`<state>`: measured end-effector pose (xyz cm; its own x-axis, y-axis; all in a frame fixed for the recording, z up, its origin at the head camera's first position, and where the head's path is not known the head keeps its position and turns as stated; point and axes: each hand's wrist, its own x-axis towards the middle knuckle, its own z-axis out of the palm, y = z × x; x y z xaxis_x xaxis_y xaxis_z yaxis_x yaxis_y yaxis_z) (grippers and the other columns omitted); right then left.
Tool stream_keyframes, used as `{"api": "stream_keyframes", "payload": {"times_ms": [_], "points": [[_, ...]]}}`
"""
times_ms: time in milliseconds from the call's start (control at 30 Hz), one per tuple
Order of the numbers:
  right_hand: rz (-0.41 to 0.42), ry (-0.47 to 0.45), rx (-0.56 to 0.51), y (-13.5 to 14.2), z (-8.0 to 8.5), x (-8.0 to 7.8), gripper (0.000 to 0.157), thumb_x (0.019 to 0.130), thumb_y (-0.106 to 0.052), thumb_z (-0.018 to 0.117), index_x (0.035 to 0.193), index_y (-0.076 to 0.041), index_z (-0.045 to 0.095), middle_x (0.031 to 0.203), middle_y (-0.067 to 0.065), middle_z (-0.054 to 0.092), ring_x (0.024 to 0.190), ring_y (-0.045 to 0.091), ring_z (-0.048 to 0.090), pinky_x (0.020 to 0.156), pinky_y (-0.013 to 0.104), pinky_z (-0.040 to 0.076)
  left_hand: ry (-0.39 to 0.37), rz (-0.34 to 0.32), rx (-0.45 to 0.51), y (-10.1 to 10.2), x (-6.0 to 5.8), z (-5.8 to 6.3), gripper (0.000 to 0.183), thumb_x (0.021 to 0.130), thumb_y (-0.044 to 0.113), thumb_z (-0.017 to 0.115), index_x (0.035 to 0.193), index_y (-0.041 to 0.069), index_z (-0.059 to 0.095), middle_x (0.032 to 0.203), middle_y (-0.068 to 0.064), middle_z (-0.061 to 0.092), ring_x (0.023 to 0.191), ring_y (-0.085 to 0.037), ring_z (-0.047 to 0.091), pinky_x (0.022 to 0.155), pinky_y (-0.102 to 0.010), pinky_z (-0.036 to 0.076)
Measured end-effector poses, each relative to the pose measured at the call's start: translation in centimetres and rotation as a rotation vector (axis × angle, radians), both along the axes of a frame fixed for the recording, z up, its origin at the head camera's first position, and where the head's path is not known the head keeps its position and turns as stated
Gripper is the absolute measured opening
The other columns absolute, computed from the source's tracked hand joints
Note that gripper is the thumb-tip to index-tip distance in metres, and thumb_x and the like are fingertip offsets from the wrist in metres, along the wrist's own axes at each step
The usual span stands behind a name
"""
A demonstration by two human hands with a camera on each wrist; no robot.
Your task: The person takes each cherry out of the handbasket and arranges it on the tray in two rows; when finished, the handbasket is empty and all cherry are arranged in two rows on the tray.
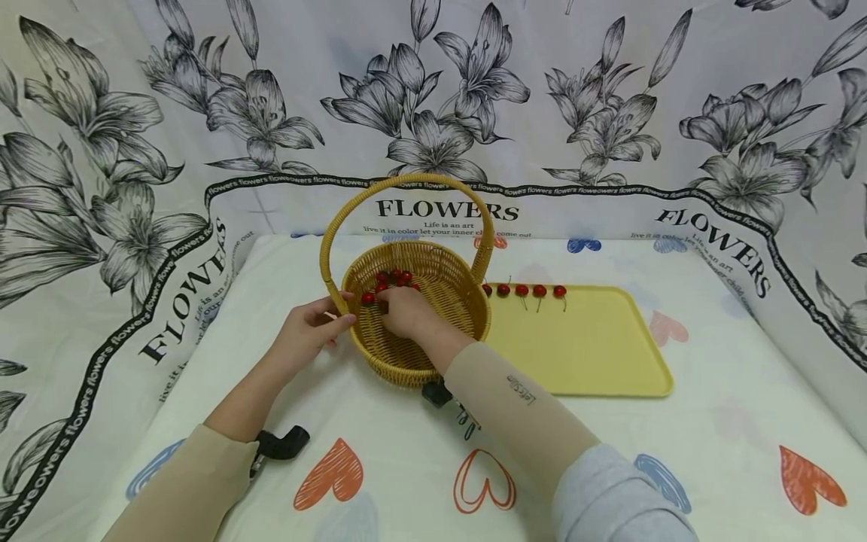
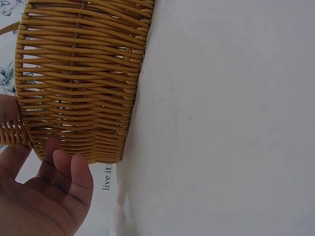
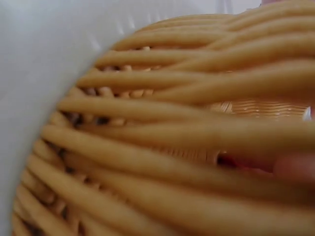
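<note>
A round wicker basket (image 1: 440, 369) with a tall arched handle (image 1: 420, 179) stands in the middle of the table. At the basket's left side, my left hand (image 1: 308, 335) holds it by the rim where the handle joins; the left wrist view shows thumb and forefinger about that joint, the other fingers bent beside the woven wall (image 2: 83, 73). My right hand (image 1: 406, 312) reaches down inside the basket, among several red cherries (image 1: 368, 298). Its fingertips are hidden in the head view. Through the weave (image 3: 162, 113) in the right wrist view, part of a finger (image 3: 295, 167) shows beside something red.
A yellow tray (image 1: 596, 346) lies to the right, partly behind the basket and right arm. Several stemmed cherries (image 1: 539, 290) form a row along its far edge. Dark wrist devices (image 1: 283, 443) show under both forearms. The white cloth (image 1: 393, 467) bears printed hearts; a flowered curtain (image 1: 433, 90) hangs behind.
</note>
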<state>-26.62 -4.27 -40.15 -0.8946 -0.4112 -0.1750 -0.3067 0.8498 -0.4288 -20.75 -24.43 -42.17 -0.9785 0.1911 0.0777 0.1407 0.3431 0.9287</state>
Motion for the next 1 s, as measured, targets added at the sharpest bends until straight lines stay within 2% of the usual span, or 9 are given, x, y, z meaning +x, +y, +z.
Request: {"api": "stream_keyframes", "payload": {"times_ms": [200, 333, 567, 700, 767, 800, 867, 933, 1000], "points": [[-0.024, 0.082, 0.077, 0.3, 0.3, -0.2, 0.032, 0.099, -0.020, 0.068, 0.131, -0.016, 0.071, 0.128, 0.000, 0.068, 0.116, 0.019, 0.063, 0.099, 0.035, 0.050, 0.008, 0.005, -0.007, 0.2, -0.1, 0.3, 0.044, 0.100, 0.027, 0.071, 0.139, 0.007, 0.063, 0.107, -0.009, 0.065, 0.082, -0.038, 0.060, 0.062, -0.035, 0.056], [-0.013, 0.097, 0.082, 0.5, 0.5, -0.2, 0.028, 0.096, -0.025, 0.073, 0.123, -0.017, 0.075, 0.122, -0.002, 0.070, 0.112, 0.019, 0.064, 0.096, 0.036, 0.051, 0.008, 0.014, -0.015, 0.2, -0.3, 0.5, 0.045, 0.100, 0.028, 0.071, 0.139, 0.007, 0.063, 0.107, -0.009, 0.065, 0.082, -0.037, 0.060, 0.062, -0.035, 0.056], [0.010, 0.082, -0.056, 2.1, 1.7, 0.2, 0.027, 0.094, -0.030, 0.077, 0.117, -0.016, 0.078, 0.117, -0.003, 0.072, 0.110, 0.018, 0.064, 0.093, 0.034, 0.052, -0.010, 0.011, 0.002, 0.4, -0.4, 0.4, 0.045, 0.100, 0.027, 0.070, 0.139, 0.005, 0.062, 0.109, -0.013, 0.064, 0.079, -0.033, 0.060, 0.063, -0.034, 0.057], [0.024, 0.080, -0.139, 4.2, 2.9, 1.2, 0.028, 0.094, -0.029, 0.077, 0.118, -0.015, 0.078, 0.121, -0.001, 0.072, 0.111, 0.017, 0.063, 0.093, 0.034, 0.053, -0.022, 0.004, 0.019, 0.6, -0.4, 0.1, 0.044, 0.100, 0.026, 0.071, 0.138, 0.005, 0.063, 0.108, -0.014, 0.063, 0.081, -0.033, 0.061, 0.063, -0.033, 0.057], [0.010, 0.076, -0.187, 5.4, 3.5, 1.9, 0.028, 0.094, -0.028, 0.078, 0.119, -0.015, 0.078, 0.120, -0.002, 0.071, 0.105, 0.015, 0.063, 0.088, 0.033, 0.053, -0.022, -0.003, 0.024, 0.7, -0.3, 0.1, 0.044, 0.100, 0.026, 0.071, 0.138, 0.005, 0.063, 0.108, -0.013, 0.062, 0.082, -0.034, 0.061, 0.064, -0.034, 0.057], [0.004, 0.079, -0.209, 6.0, 3.7, 2.3, 0.028, 0.094, -0.028, 0.078, 0.119, -0.016, 0.077, 0.116, -0.002, 0.071, 0.100, 0.015, 0.062, 0.084, 0.032, 0.053, -0.020, -0.004, 0.023, 0.7, -0.2, 0.0, 0.044, 0.100, 0.026, 0.071, 0.138, 0.005, 0.063, 0.107, -0.013, 0.062, 0.083, -0.036, 0.061, 0.064, -0.035, 0.057], [-0.006, 0.075, -0.254, 7.2, 4.2, 2.9, 0.028, 0.095, -0.029, 0.077, 0.120, -0.016, 0.077, 0.098, -0.001, 0.069, 0.084, 0.014, 0.057, 0.072, 0.031, 0.049, -0.018, -0.001, 0.022, 0.5, -0.1, -0.1, 0.045, 0.100, 0.027, 0.071, 0.138, 0.005, 0.063, 0.106, -0.011, 0.063, 0.084, -0.037, 0.061, 0.065, -0.035, 0.057], [-0.013, 0.062, -0.301, 8.3, 4.5, 3.6, 0.029, 0.095, -0.030, 0.077, 0.120, -0.017, 0.077, 0.081, 0.000, 0.059, 0.071, 0.015, 0.048, 0.063, 0.030, 0.041, -0.018, 0.001, 0.019, 0.3, 0.0, -0.1, 0.045, 0.100, 0.028, 0.071, 0.138, 0.006, 0.062, 0.107, -0.010, 0.064, 0.086, -0.038, 0.060, 0.066, -0.035, 0.057], [-0.017, 0.056, -0.329, 9.3, 4.8, 4.1, 0.031, 0.094, -0.032, 0.078, 0.121, -0.017, 0.077, 0.073, 0.002, 0.049, 0.066, 0.016, 0.042, 0.060, 0.031, 0.035, -0.017, 0.005, 0.014, 0.1, 0.1, -0.1, 0.046, 0.100, 0.029, 0.071, 0.138, 0.006, 0.063, 0.107, -0.010, 0.064, 0.087, -0.038, 0.060, 0.067, -0.034, 0.057]]}}
